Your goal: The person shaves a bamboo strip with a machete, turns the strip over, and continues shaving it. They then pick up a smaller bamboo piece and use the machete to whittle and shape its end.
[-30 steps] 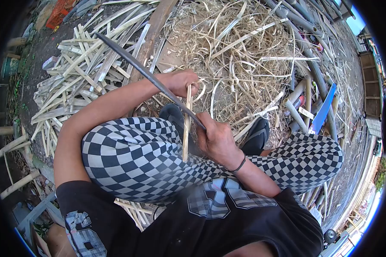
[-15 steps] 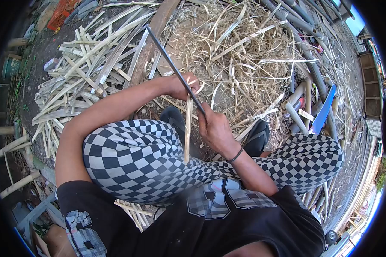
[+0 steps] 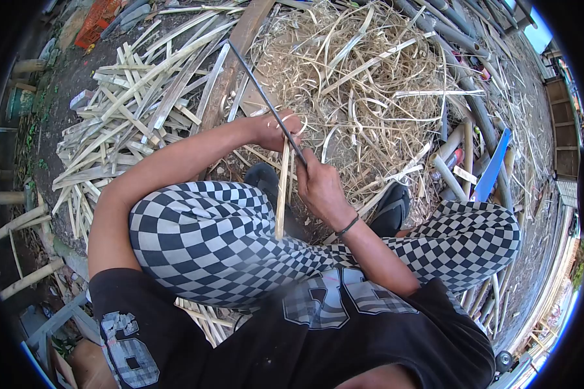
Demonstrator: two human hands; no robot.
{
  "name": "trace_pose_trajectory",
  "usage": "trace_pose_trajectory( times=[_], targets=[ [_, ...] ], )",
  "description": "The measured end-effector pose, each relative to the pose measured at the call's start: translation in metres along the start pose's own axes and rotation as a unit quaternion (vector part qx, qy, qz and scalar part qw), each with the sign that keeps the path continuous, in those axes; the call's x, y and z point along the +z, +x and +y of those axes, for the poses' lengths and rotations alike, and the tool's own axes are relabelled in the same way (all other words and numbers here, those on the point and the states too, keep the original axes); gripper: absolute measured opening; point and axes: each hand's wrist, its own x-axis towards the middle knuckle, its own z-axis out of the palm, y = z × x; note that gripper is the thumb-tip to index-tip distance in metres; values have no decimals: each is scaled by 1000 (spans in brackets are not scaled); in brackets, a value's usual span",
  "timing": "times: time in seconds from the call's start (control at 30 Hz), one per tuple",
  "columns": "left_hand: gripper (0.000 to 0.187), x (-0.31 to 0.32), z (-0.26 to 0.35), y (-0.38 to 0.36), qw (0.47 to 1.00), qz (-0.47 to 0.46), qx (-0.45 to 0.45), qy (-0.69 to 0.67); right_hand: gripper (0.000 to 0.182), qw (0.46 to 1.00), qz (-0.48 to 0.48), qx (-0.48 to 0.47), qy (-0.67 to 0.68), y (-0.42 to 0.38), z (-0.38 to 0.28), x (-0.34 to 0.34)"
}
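My left hand (image 3: 278, 130) is closed around the upper part of a split bamboo strip (image 3: 283, 194), whose lower end hangs toward my checkered trousers. Thin curled shavings show at its fingers. My right hand (image 3: 322, 191) is wrapped round the handle end of a long, narrow knife (image 3: 256, 84). The handle itself is hidden in the fist. The blade slants up and left, crossing the strip just by the left hand, and its tip reaches over a wooden plank (image 3: 240, 55).
A heap of pale bamboo strips (image 3: 120, 107) lies at left. Curly shavings (image 3: 370, 84) pile up ahead. To the right are a blue saw blade (image 3: 493, 168) and bamboo poles (image 3: 449, 175). An orange crate (image 3: 98, 23) stands at the far left. My sandaled foot (image 3: 391, 209) is near the right hand.
The knife has turned slightly, so its blade looks thinner, and its handle end has shifted a little left. The strip's lower end has moved slightly up and left.
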Motion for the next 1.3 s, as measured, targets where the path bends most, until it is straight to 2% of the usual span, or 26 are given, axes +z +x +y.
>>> trace_pose_trajectory(
  times=[0.03, 0.1, 0.17, 0.23, 0.27, 0.33, 0.37, 0.43, 0.47, 0.57, 0.6, 0.63, 0.7, 0.73, 0.77, 0.83, 0.9, 0.97, 1.0, 1.03, 1.1, 1.13, 1.23, 1.27, 1.3],
  targets=[
    [30, 0, -1, 1, 1000, -1, 1, 0, 10, 1000, 1, 0, 0, 1, 5, 1],
    [27, -6, 0, 8, 987, -143, 1, 67, 12, 999, -16, 10, -42, 6, 11, 2],
    [25, -11, 5, 9, 986, -148, -15, 79, 12, 999, -13, 13, -31, 6, 8, 0],
    [22, -20, 12, 8, 993, -105, -34, -47, 13, 1000, -14, 16, -19, 6, 7, 1],
    [22, -17, 6, 6, 993, -105, -34, -45, 11, 1000, -2, 3, -7, 7, 8, 3],
    [20, -10, -4, 4, 999, -36, 2, -29, 10, 1000, 13, -11, 7, 7, 10, 5],
    [20, -9, -3, 3, 999, -38, 3, -27, 11, 1000, -2, -3, -15, 6, 10, 5],
    [25, -4, 0, 0, 996, 65, 3, -55, 13, 999, -16, 4, -36, 6, 11, 6],
    [34, -3, -4, -1, 997, 66, 23, -40, 12, 999, -13, -5, -33, 6, 10, 6],
    [36, -3, -14, -3, 998, 57, 21, 17, 12, 999, -8, -29, -33, 2, 8, 11],
    [38, -2, -15, -5, 999, 30, -15, 5, 12, 998, -6, -44, -35, 1, 7, 12],
    [38, -5, -18, -3, 999, 30, -14, 8, 12, 998, -3, -46, -34, -1, 4, 13],
    [47, 6, -46, 0, 995, -91, -2, 40, 12, 998, -32, -36, -32, -8, -10, 10],
    [55, 21, -51, -5, 999, -6, 30, 28, 13, 998, -26, -55, -24, -10, -20, 8],
    [55, 17, -47, -5, 999, -10, 30, 28, 13, 998, -24, -53, -23, -11, -25, 7],
    [53, 8, -41, -9, 998, -42, 6, 37, 14, 993, 6, -121, 12, -16, -31, 9],
    [53, 4, -39, -13, 997, -63, -27, 37, 16, 994, 1, -113, 8, -11, -16, 16],
    [50, 2, -38, -15, 995, -71, 59, 36, 18, 996, -45, -67, -22, -6, -3, 22],
    [41, -1, -36, -16, 993, -115, 2, 36, 18, 997, -41, -68, -26, -8, -4, 20],
    [41, -1, -39, -16, 993, -116, 0, 34, 18, 997, -43, -66, -24, -9, -5, 21],
    [40, 0, -47, -15, 994, -91, 35, 47, 17, 994, -13, -106, -1, -12, -13, 18],
    [40, -7, -46, -9, 984, -166, 33, 52, 17, 994, -17, -107, 0, -11, -10, 22],
    [40, -3, -48, -11, 980, -195, 34, 33, 15, 997, -30, -64, -13, -6, 1, 27],
    [38, -12, -31, -10, 983, -154, 87, 47, 15, 997, -43, -62, -23, -6, 3, 25],
    [38, -9, -34, -9, 983, -154, 89, 46, 15, 996, -54, -58, -33, -6, 3, 24]
  ],
)
